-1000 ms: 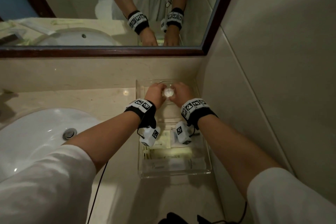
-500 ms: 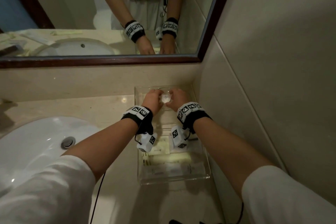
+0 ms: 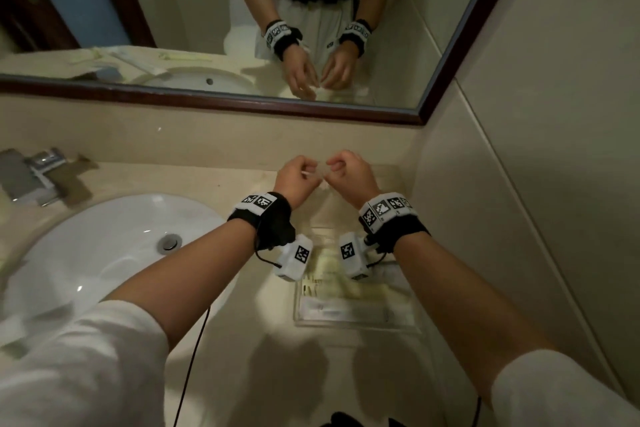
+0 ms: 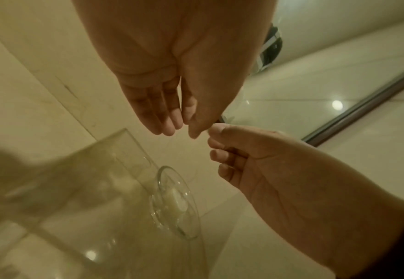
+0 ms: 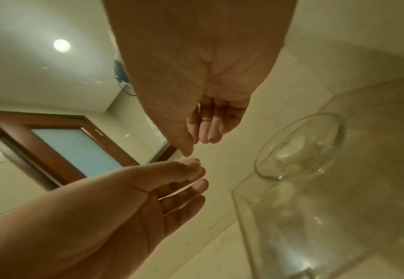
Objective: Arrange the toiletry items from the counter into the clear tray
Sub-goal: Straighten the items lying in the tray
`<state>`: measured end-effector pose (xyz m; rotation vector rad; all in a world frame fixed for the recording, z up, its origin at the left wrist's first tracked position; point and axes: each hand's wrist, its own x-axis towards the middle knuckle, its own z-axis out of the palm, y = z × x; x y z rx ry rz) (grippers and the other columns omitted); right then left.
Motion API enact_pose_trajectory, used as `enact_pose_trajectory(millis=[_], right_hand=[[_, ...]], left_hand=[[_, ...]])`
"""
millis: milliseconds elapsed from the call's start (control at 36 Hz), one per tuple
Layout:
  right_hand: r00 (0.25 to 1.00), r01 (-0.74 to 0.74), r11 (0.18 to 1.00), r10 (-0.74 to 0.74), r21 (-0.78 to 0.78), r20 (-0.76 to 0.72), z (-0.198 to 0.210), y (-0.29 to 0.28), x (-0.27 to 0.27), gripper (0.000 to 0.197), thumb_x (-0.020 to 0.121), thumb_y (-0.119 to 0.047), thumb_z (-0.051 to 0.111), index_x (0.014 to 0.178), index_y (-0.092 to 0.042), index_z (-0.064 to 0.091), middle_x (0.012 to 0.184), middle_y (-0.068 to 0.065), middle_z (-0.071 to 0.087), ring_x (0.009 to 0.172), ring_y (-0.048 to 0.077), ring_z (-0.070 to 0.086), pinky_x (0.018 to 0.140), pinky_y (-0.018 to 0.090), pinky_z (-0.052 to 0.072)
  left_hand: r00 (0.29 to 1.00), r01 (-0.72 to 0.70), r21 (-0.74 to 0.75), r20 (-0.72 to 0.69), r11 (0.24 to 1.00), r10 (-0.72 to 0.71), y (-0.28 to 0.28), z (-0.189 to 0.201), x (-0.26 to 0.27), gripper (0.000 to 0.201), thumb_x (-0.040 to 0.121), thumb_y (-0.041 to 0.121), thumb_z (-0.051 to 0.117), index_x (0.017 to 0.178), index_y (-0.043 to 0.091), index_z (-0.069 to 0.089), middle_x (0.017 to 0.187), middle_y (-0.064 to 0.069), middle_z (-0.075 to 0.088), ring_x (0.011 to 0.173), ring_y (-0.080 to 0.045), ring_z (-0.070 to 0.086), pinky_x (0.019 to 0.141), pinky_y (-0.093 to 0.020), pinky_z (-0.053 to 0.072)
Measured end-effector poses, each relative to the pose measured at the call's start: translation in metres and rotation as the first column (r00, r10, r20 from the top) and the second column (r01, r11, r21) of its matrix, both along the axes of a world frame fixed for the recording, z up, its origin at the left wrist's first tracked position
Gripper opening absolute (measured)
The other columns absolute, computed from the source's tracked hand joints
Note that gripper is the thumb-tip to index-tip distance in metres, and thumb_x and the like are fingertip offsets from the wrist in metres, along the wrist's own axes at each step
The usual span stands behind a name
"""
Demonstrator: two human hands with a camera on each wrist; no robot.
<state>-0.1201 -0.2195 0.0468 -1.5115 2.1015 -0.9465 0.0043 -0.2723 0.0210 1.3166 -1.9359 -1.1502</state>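
I see the clear tray (image 3: 353,319) right of centre on the counter (image 3: 221,163), packets (image 3: 346,291) already inside. Left hand (image 3: 298,180) and right hand (image 3: 349,175) pinch something thin, transparent above it; little seems left.

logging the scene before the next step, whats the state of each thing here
clear tray: on the counter by the wall
flat packets: lying in the tray's near end
glass dish: upright in the tray's far end, small white piece inside
thin clear film: held up between both hands, hard to make out
left hand: raised, pinching the film
right hand: raised, pinching the film's other end
faucet: no water running
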Motion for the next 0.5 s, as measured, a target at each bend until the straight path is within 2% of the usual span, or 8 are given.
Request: enact_pose_trajectory(millis=[83,167,278,333,389,500], right_hand=[[0.997,-0.07,0.995,0.071,-0.072,0.011,0.004,0.004,0.036,0.022,0.081,-0.017,0.067,0.1,-0.006,0.063,0.097,0.005,0.056,0.08,0.012,0.053,0.076,0.023,0.045],[0.993,-0.116,0.989,0.116,-0.091,-0.009,0.003,0.01,0.078,0.027,0.087,-0.025,0.062,0.107,-0.006,0.059,0.105,0.006,0.055,0.09,0.014,0.053,0.083,0.026,0.045],[0.974,-0.198,0.98,0.198,0.012,-0.114,-0.01,0.013,0.138,0.036,0.09,-0.036,0.057,0.115,-0.01,0.056,0.115,0.006,0.055,0.107,0.021,0.052,0.096,0.037,0.042],[0.955,-0.243,0.964,0.257,0.105,-0.147,-0.018,0.015,0.17,0.04,0.09,-0.04,0.055,0.12,-0.013,0.054,0.123,0.006,0.053,0.117,0.022,0.046,0.101,0.037,0.035],[0.933,-0.284,0.942,0.314,0.179,-0.173,-0.022,0.019,0.206,0.042,0.091,-0.042,0.054,0.123,-0.015,0.052,0.128,0.006,0.05,0.121,0.024,0.041,0.1,0.037,0.03],[0.887,-0.352,0.895,0.412,0.275,-0.206,-0.035,0.026,0.274,0.046,0.088,-0.043,0.057,0.126,-0.018,0.05,0.133,0.005,0.046,0.126,0.025,0.037,0.103,0.037,0.027]], left_hand=[[0.999,-0.044,0.015,-0.022,0.999,0.044,0.003,0.003,0.035,0.036,0.084,0.02,0.066,0.118,0.01,0.057,0.13,-0.009,0.043,0.095,-0.018,0.059,0.087,-0.026,0.048],[0.991,-0.13,0.05,-0.024,0.99,0.132,0.006,0.003,0.083,0.038,0.084,0.019,0.065,0.12,0.012,0.053,0.136,-0.008,0.023,0.099,-0.018,0.052,0.099,-0.03,0.045],[0.979,-0.205,0.035,-0.002,0.978,0.205,0.011,0.002,0.164,0.038,0.083,0.016,0.066,0.118,0.012,0.053,0.135,-0.008,0.022,0.098,-0.017,0.049,0.101,-0.033,0.044],[0.97,-0.242,0.019,0.011,0.97,0.242,0.013,0.001,0.207,0.037,0.083,0.014,0.065,0.118,0.01,0.054,0.134,-0.01,0.024,0.096,-0.018,0.05,0.101,-0.033,0.044],[0.961,-0.273,0.012,0.034,0.962,0.273,0.017,-0.001,0.25,0.035,0.084,0.013,0.064,0.118,0.01,0.054,0.135,-0.011,0.025,0.102,-0.022,0.053,0.1,-0.031,0.044],[0.944,-0.31,0.028,0.127,0.95,0.305,0.026,-0.007,0.332,0.033,0.085,0.015,0.064,0.117,0.01,0.056,0.135,-0.012,0.029,0.106,-0.025,0.055,0.096,-0.027,0.043]])
